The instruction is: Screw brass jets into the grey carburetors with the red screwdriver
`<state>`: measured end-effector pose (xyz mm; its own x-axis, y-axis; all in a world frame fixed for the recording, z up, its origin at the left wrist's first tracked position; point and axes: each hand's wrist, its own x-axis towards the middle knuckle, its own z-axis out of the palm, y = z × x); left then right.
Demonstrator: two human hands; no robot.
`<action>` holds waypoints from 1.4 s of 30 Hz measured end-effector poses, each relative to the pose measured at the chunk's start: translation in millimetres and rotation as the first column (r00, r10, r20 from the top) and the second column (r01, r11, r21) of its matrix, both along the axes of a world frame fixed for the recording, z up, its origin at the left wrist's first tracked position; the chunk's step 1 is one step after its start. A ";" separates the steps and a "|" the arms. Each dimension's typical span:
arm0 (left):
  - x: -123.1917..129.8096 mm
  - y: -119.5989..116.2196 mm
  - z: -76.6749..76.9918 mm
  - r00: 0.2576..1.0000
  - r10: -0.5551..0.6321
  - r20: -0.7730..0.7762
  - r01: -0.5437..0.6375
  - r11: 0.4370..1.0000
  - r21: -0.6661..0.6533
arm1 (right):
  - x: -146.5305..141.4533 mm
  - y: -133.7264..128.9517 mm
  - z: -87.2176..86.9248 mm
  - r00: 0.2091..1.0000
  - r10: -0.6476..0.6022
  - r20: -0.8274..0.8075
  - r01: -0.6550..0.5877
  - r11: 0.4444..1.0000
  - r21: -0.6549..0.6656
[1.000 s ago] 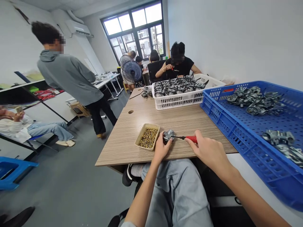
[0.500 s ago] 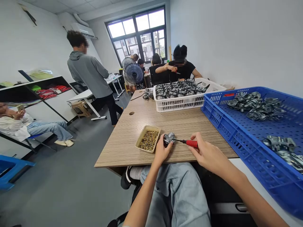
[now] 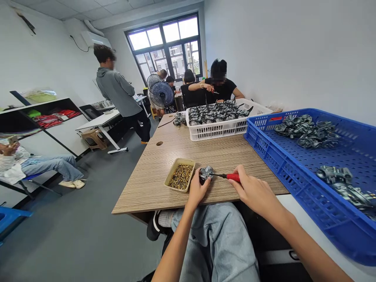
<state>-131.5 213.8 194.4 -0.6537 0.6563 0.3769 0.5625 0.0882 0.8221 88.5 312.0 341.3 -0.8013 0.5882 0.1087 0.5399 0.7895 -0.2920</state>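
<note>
Here's the metal part, just below mid-frame, on or barely above the desk, we can't tell which. Our left hand pinches it; our right hand has fingers closed round the red-handled screwdriver. The shaft has stayed at the part this past second, so we judge this piece unfinished. Just left, a tub of brass-coloured screws; at right, the blue crate.
</note>
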 end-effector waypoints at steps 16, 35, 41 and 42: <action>3.5 -3.1 10.5 0.999 -0.034 0.006 0.034 0.999 0.001 | -5.8 -0.2 -2.8 0.995 -0.098 -0.006 0.099 0.995 0.033; 1.2 -0.8 3.7 1.000 -0.017 0.002 0.017 1.000 0.001 | 4.1 8.4 -4.6 0.991 0.089 -0.105 -0.105 0.980 -0.167; 0.6 -1.0 2.0 1.000 0.002 -0.021 -0.002 1.000 -0.002 | 0.4 3.7 -1.9 0.999 0.017 -0.031 -0.018 0.999 -0.040; 0.6 -0.9 1.7 1.000 0.006 -0.021 -0.006 1.000 -0.004 | -0.5 3.0 -1.3 1.000 0.000 -0.020 0.000 1.000 -0.017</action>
<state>-130.9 212.9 196.1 -0.6495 0.6541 0.3877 0.5789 0.0948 0.8099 88.0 315.0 340.0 -0.7991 0.5901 0.1153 0.5336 0.7844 -0.3160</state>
